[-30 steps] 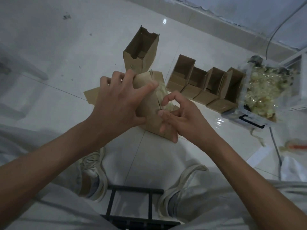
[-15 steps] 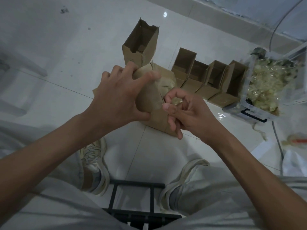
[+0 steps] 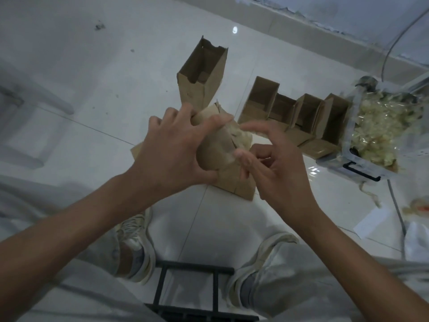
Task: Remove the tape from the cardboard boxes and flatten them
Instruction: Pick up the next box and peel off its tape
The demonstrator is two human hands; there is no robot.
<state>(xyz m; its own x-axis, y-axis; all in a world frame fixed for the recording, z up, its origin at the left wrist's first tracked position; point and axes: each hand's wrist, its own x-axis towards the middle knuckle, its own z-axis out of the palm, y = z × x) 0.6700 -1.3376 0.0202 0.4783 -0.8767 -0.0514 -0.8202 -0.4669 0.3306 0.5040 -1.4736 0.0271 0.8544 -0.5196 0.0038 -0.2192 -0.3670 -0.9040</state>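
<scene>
Left hand (image 3: 171, 149) grips the cardboard box (image 3: 214, 147), held above the floor (image 3: 92, 77). Right hand (image 3: 276, 166) pinches tape (image 3: 241, 135) at its end; grip partly blurred. Open boxes (image 3: 294, 117) behind.

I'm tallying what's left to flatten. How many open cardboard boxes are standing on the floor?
5. One tall box stands alone beyond the hands; four lower ones sit in a row to its right. The left hand holds another; more may be hidden.
</scene>
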